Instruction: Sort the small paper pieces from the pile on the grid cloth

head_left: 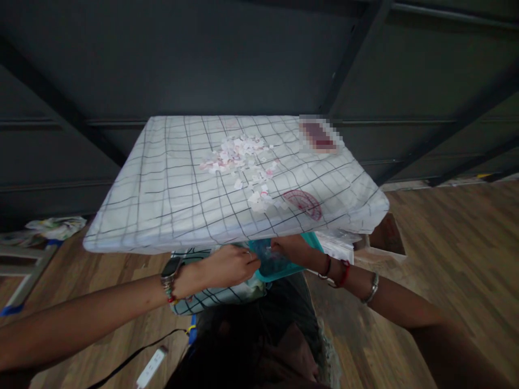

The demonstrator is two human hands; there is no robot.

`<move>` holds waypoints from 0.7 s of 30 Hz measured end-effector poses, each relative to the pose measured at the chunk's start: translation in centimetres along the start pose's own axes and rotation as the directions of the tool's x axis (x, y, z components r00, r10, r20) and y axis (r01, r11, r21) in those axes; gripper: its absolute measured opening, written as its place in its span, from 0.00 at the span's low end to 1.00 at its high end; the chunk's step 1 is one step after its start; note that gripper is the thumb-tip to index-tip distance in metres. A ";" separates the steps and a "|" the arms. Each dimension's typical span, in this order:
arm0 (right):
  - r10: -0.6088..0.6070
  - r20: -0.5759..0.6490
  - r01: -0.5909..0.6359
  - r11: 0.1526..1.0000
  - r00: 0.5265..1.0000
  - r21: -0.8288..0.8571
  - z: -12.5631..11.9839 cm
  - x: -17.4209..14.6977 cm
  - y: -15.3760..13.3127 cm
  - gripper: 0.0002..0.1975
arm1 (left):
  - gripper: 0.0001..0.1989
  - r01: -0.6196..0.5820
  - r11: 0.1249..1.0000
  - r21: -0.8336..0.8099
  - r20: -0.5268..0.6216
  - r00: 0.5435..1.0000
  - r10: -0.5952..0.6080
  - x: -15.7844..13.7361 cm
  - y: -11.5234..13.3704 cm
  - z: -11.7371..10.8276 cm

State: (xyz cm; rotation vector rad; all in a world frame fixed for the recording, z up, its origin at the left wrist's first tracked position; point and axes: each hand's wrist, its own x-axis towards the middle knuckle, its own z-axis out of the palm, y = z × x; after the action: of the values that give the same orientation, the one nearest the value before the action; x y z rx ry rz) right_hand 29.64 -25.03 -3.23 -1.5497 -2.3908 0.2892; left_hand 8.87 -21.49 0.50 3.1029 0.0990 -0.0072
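Note:
Beneath the front edge of the table, a teal plastic basket (313, 241) with see-through contents rests at my lap. My right hand (292, 249) reaches into it, fingers curled downward; what they pinch is too dark to make out. My left hand (231, 266) is at the basket's left side with its fingers drawn together. Whatever it grips, if anything, is hidden. A checked cloth bundle (219, 294) lies under that hand. Above, on the table's checked cloth (162, 200), are a loose heap of small white paper pieces (243, 148) and a red protractor (303, 204).
A blurred-out dark red item (318, 135) lies at the table's far right corner. Right of the basket are clear plastic bags (336, 243) and a cardboard box (387, 236). A power strip (152, 367) is on the wooden floor, a metal stand (30, 270) at left, a dark panel wall behind.

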 end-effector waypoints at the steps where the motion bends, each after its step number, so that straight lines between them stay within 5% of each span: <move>1: -0.015 0.024 0.015 1.000 1.000 -0.023 -0.6 -0.4 -0.5 0.10 | 0.07 -0.046 0.999 0.010 -0.035 0.998 0.046 0.0 0.1 -0.6; 5: -0.035 0.084 0.045 0.992 0.996 -0.116 -4.8 -0.6 -2.3 0.07 | 0.09 -0.105 0.989 0.102 -0.224 0.966 0.126 0.0 -0.6 -3.3; 9: 0.051 -0.079 -0.057 0.995 0.996 -0.084 -8.7 3.5 -1.8 0.07 | 0.12 0.124 0.981 0.146 -0.363 0.930 -0.063 0.5 -4.3 -5.6; 12: 0.072 -0.129 -0.079 0.996 0.989 -0.047 -9.3 7.9 -0.5 0.08 | 0.13 0.340 0.937 0.085 -0.425 0.863 -0.274 0.9 -8.2 -6.4; 15: 0.112 -0.126 -0.120 0.991 0.986 -0.056 -9.0 10.9 0.5 0.10 | 0.12 0.428 0.898 0.106 -0.401 0.845 -0.355 1.1 -11.7 -6.3; 21: 0.128 -0.317 -0.178 0.975 0.940 -0.134 -10.2 8.5 3.2 0.12 | 0.12 0.483 0.866 0.132 -0.432 0.814 -0.388 0.5 -14.4 -4.4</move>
State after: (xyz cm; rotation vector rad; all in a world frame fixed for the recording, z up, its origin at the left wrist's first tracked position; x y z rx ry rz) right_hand 32.51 -15.79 6.46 -1.7130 -2.0991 -0.1128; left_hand 8.48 -6.95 4.34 3.1732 0.8913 0.6395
